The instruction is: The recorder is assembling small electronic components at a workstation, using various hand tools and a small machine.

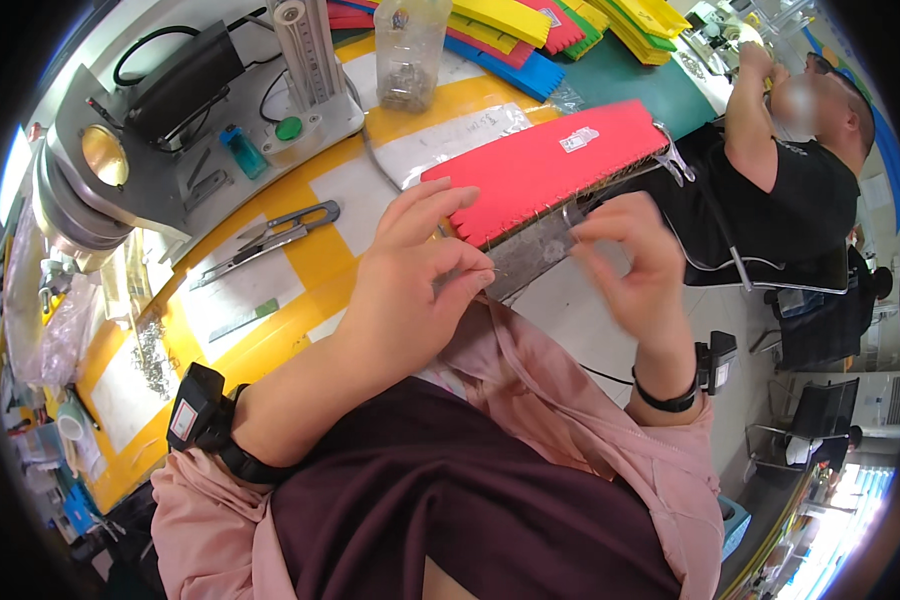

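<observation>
Bench: yellow and white top [320, 280] curving from 7 o'clock round to 12; a pale-based machine with a lit round lamp [103, 155] stands on it at 10 o'clock.
Red board: long, notched along its near edge [530, 175]; at 1 o'clock, just beyond the hands; a small white label [578, 139] on its face, a metallic clip [676, 160] at its right end, a grey slab [540, 258] below its near edge.
Left hand: near centre, toward 11 o'clock [410, 265]; thumb and forefinger together on a thin strand [503, 271]; the other fingers raised, overlapping the board's left end in view.
Right hand: at 2 to 3 o'clock [635, 255]; motion-blurred, thumb and fingers curled near the notched edge; cannot tell whether the tips meet or hold anything.
Cutting tool: dark-handled snips [317, 214] on the bench at 10 o'clock; a green-ended strip [245, 319] at 9.
Far side: clear plastic container [407, 60] at 12 o'clock; stacked yellow, red and blue boards [505, 62] between 12 and 1.
Co-worker: seated person in black [815, 180] at 2 o'clock, arm raised; dark chair [822, 410] between 3 and 4.
</observation>
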Demonstrator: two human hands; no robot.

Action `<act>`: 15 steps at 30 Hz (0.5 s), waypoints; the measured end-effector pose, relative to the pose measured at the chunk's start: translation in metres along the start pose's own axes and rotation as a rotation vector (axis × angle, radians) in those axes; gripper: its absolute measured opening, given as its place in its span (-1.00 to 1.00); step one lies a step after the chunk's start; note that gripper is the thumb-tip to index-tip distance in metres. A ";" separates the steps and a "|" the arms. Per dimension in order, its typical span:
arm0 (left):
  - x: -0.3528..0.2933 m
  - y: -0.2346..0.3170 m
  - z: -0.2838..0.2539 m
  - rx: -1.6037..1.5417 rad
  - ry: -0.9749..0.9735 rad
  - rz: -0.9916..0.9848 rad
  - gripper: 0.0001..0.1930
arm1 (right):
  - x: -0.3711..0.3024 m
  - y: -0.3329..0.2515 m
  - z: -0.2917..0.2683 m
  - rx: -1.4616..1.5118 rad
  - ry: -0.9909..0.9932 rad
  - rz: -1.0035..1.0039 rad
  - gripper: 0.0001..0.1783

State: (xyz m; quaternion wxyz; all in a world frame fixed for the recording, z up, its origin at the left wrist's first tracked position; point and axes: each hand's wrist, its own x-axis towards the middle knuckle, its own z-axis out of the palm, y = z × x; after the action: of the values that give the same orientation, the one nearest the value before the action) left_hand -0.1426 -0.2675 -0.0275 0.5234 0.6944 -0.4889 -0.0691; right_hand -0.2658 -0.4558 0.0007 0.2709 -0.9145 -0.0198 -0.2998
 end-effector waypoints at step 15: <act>-0.005 0.005 0.004 0.145 0.014 0.057 -0.49 | -0.002 0.017 0.020 -0.168 -0.005 -0.059 -0.83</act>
State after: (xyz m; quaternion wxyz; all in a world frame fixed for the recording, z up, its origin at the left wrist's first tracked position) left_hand -0.1504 -0.2661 -0.0277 0.4771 0.7166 -0.5086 -0.0138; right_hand -0.2530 -0.4595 -0.0222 0.1843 -0.9337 -0.0221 -0.3062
